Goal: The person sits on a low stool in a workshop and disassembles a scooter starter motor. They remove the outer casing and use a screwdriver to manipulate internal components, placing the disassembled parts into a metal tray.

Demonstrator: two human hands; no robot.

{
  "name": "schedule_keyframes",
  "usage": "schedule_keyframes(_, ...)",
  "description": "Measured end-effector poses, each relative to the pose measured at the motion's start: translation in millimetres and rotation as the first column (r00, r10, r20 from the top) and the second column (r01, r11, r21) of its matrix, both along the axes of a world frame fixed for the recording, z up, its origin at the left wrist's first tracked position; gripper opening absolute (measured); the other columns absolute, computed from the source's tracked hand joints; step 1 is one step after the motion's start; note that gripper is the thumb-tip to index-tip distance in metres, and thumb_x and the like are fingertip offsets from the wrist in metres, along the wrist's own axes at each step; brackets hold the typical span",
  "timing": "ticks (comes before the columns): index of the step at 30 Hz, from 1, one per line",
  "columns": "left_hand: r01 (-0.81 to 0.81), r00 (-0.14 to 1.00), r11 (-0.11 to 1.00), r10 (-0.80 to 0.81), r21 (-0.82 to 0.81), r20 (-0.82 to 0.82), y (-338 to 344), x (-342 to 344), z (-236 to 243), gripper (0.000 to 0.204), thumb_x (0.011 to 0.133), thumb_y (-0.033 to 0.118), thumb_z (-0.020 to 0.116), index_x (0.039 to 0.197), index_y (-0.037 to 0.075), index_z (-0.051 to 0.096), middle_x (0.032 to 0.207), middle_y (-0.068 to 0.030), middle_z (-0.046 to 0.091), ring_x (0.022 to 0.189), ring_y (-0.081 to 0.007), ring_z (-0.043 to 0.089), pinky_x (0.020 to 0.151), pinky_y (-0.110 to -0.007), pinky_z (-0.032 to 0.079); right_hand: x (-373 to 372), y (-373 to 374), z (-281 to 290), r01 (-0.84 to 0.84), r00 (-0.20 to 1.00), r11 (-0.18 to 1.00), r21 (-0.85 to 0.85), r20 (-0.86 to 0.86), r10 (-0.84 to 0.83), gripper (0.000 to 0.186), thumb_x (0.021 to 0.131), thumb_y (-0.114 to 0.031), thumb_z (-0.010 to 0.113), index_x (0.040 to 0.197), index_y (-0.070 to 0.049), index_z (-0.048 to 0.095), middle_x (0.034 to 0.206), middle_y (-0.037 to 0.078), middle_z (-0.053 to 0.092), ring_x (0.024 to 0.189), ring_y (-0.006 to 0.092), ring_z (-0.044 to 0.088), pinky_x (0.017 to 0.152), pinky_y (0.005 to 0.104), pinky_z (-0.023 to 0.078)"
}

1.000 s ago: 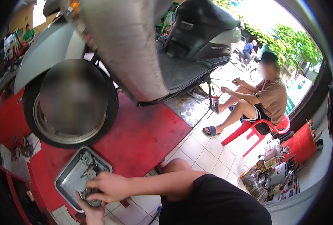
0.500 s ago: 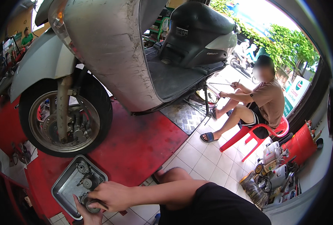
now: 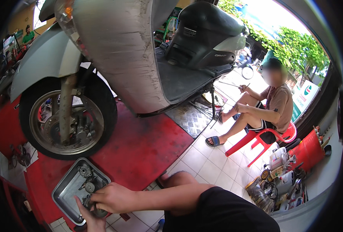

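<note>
My left hand (image 3: 92,220) cradles a grey metal mechanical part (image 3: 99,213) from below, its thumb and fingers partly spread around it. From above, my right hand (image 3: 111,197) grips the same part with bent fingers, hiding much of it, so I cannot tell its exact kind. Both hands are over the lower right side of a shallow metal tray (image 3: 69,193). In the tray, close to my right hand, lie a round grey metal part (image 3: 89,187) and, farther back, another cast metal part (image 3: 85,171).
The tray rests on a red lift platform (image 3: 140,143), beside the front wheel (image 3: 65,120) of a silver scooter (image 3: 117,50). A person (image 3: 277,100) sits on a red plastic chair (image 3: 252,141) at the right. Bottles and tools (image 3: 283,174) crowd the right wall.
The metal part has turned between my hands, and my right hand has shifted slightly. The seated person has drawn the nearer hand back to the knee. Outside, a passing motorbike has moved.
</note>
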State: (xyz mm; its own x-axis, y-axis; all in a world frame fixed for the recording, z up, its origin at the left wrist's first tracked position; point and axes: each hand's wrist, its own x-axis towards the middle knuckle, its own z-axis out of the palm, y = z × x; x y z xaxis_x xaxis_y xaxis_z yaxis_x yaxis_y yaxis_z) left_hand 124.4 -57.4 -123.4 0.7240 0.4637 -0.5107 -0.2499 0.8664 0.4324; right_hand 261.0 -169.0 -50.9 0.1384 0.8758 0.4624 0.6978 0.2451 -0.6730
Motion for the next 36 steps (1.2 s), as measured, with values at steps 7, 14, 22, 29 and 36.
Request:
schedule_keyframes(7, -0.065, 0.998, 0.992, 0.065, -0.106, -0.004, 7, -3, -12, 0.074, 0.094, 0.071, 0.042, 0.126, 0.006, 0.058, 0.119, -0.0118, 0.065, 0.110, -0.0270, 0.063, 0.098, -0.041, 0.051, 4, 4, 20, -0.015, 0.994, 0.997, -0.071, -0.112, 0.007, 0.027, 0.088, -0.020, 0.075, 0.110, -0.004, 0.070, 0.091, 0.015, 0.073, 0.077, 0.0320, 0.072, 0.065, 0.0392, 0.058)
schedule_keyframes(14, -0.140, 0.989, 0.984, 0.134, -0.107, -0.062, 11, -13, -4, 0.075, 0.095, 0.072, 0.042, 0.100, 0.001, 0.063, 0.088, -0.0121, 0.066, 0.080, -0.0237, 0.064, 0.075, -0.036, 0.055, 8, -8, 34, -0.163, 0.986, 0.986, -0.041, -0.024, 0.162, 0.023, 0.081, 0.000, 0.072, 0.104, 0.000, 0.068, 0.090, 0.014, 0.072, 0.076, 0.0327, 0.072, 0.065, 0.0376, 0.058)
schedule_keyframes(22, -0.230, 0.973, 0.973, 0.229, -0.004, -0.030, 23, -18, 11, 0.077, 0.096, 0.074, 0.036, 0.097, 0.001, 0.063, 0.084, -0.0114, 0.065, 0.073, -0.0241, 0.064, 0.069, -0.037, 0.055, -4, 0, 10, -0.233, 0.972, 0.961, 0.148, 0.048, 0.228, 0.029, 0.082, -0.008, 0.072, 0.110, -0.003, 0.070, 0.088, 0.011, 0.071, 0.074, 0.0285, 0.071, 0.061, 0.0373, 0.056)
schedule_keyframes(29, -0.420, 0.893, 0.896, 0.436, 0.142, -0.108, 24, -24, 23, 0.047, 0.095, 0.058, 0.058, 0.110, 0.014, 0.062, 0.084, -0.0037, 0.066, 0.077, -0.0191, 0.064, 0.071, -0.033, 0.054, -12, 11, -3, -0.101, 0.992, 0.966, 0.239, -0.045, 0.115, 0.021, 0.088, -0.013, 0.072, 0.108, -0.006, 0.069, 0.093, 0.008, 0.069, 0.079, 0.0275, 0.068, 0.067, 0.0389, 0.055)
schedule_keyframes(36, -0.231, 0.961, 0.962, 0.249, 0.146, -0.117, 50, -39, -14, 0.063, 0.094, 0.066, 0.050, 0.122, 0.010, 0.059, 0.114, -0.0071, 0.065, 0.107, -0.0221, 0.062, 0.094, -0.038, 0.049, -23, 35, -25, -0.064, 0.981, 0.942, 0.330, -0.153, 0.120, 0.016, 0.088, -0.014, 0.072, 0.100, -0.003, 0.068, 0.088, 0.010, 0.067, 0.076, 0.0321, 0.066, 0.062, 0.0407, 0.052)
